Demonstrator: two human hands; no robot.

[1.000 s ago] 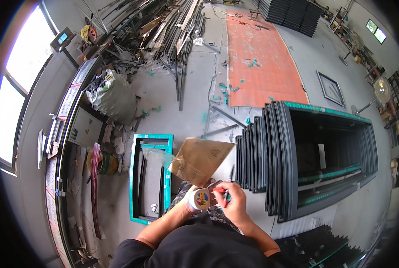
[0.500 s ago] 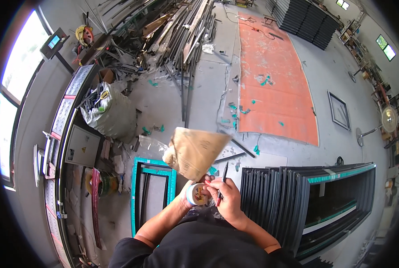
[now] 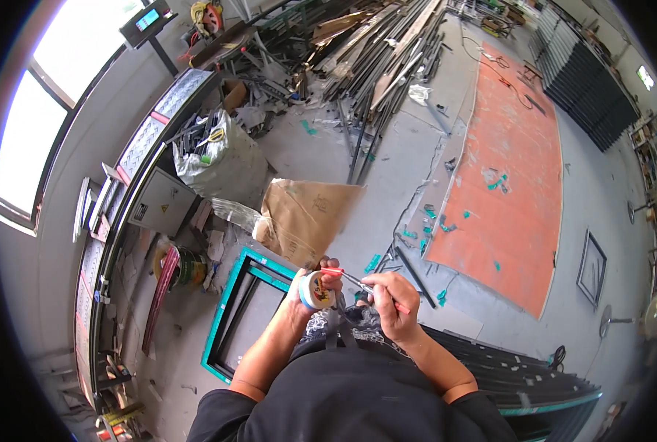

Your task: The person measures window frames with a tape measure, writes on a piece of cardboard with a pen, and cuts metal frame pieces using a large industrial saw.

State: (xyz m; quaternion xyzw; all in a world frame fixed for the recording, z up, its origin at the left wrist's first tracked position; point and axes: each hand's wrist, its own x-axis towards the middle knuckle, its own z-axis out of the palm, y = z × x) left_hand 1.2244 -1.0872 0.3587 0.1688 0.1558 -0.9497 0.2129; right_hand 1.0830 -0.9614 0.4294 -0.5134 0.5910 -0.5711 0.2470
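Note:
My left hand (image 3: 305, 289) is closed, with a white-and-blue tape roll (image 3: 318, 291) against its palm side. Above that hand spreads a piece of brown paper (image 3: 308, 215), with clear plastic (image 3: 234, 214) trailing off its left edge. At the left fingertips is a small red cap-like piece (image 3: 332, 272). My right hand (image 3: 393, 300) grips a slim dark marker pen (image 3: 365, 285) with a red end (image 3: 402, 308). The pen's front end points at the red piece, close to it. My left fingers partly hide what they pinch.
Teal-edged frames (image 3: 229, 309) lean at my left and dark frames (image 3: 520, 376) stand at my right. Further off are a stuffed white sack (image 3: 225, 166), an orange floor mat (image 3: 505, 169), a pile of metal strips (image 3: 387, 59) and loose teal scraps. A long bench (image 3: 140, 151) lines the left wall.
The view has turned, so the room sits further right. The pen has tilted from upright to slanting toward my left hand, and my right hand has moved away from the left.

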